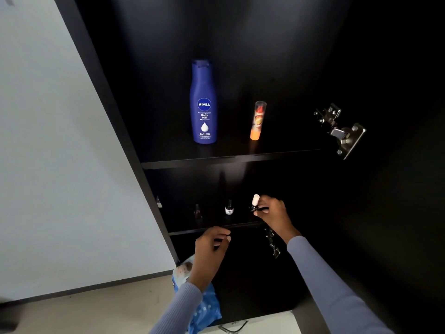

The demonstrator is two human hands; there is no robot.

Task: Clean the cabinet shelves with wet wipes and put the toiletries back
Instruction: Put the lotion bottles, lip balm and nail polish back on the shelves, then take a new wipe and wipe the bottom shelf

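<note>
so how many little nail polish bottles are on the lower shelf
3. A dark one stands toward the left of the lower shelf, a black-capped one in the middle, and a white-capped one is in the right hand. The dark corners may hide more.
</note>
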